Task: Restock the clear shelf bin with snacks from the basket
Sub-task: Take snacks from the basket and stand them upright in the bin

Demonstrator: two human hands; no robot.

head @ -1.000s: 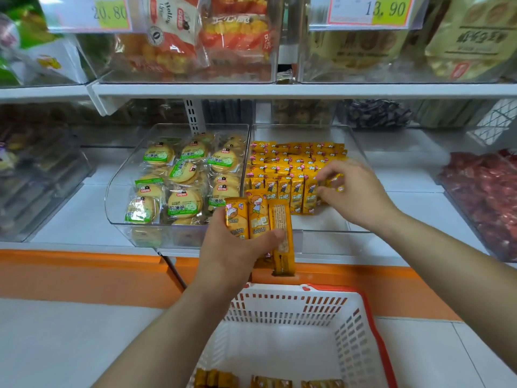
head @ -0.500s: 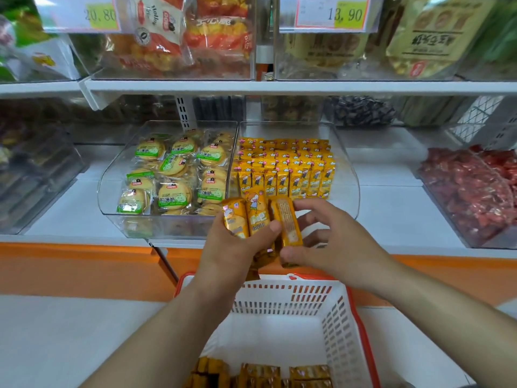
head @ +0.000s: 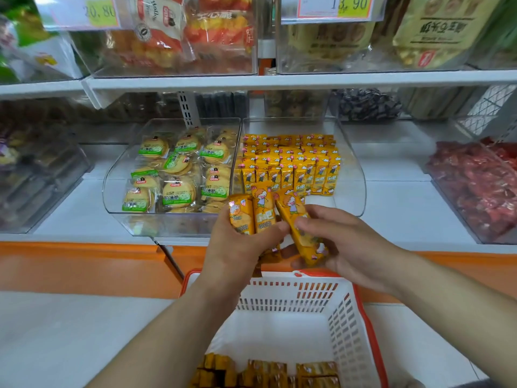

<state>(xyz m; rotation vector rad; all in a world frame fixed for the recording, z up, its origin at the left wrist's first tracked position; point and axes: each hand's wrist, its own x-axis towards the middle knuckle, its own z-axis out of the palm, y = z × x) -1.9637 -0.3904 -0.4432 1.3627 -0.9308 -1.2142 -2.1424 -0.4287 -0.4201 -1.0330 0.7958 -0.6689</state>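
Observation:
My left hand (head: 237,245) holds a fan of yellow snack packs (head: 261,210) upright just in front of the clear shelf bin (head: 355,177). My right hand (head: 344,242) pinches the rightmost pack (head: 300,228), tilted and drawn away from the fan. Inside the bin, rows of the same yellow packs (head: 291,163) stand upright, filling the back and middle; its front right floor is bare. Below my hands sits a white basket with a red rim (head: 344,317), with more yellow packs (head: 268,373) lying at its near end.
A second clear bin (head: 112,191) of round biscuits in green-labelled wrappers adjoins on the left. A bin of red candies (head: 475,189) stands at the right. The upper shelf (head: 279,79) carries bagged snacks and price tags. An orange ledge (head: 84,261) runs below the shelf.
My right hand came back from the bin to my left hand and took hold of the rightmost pack, pulling it away from the fan. The view dropped slightly.

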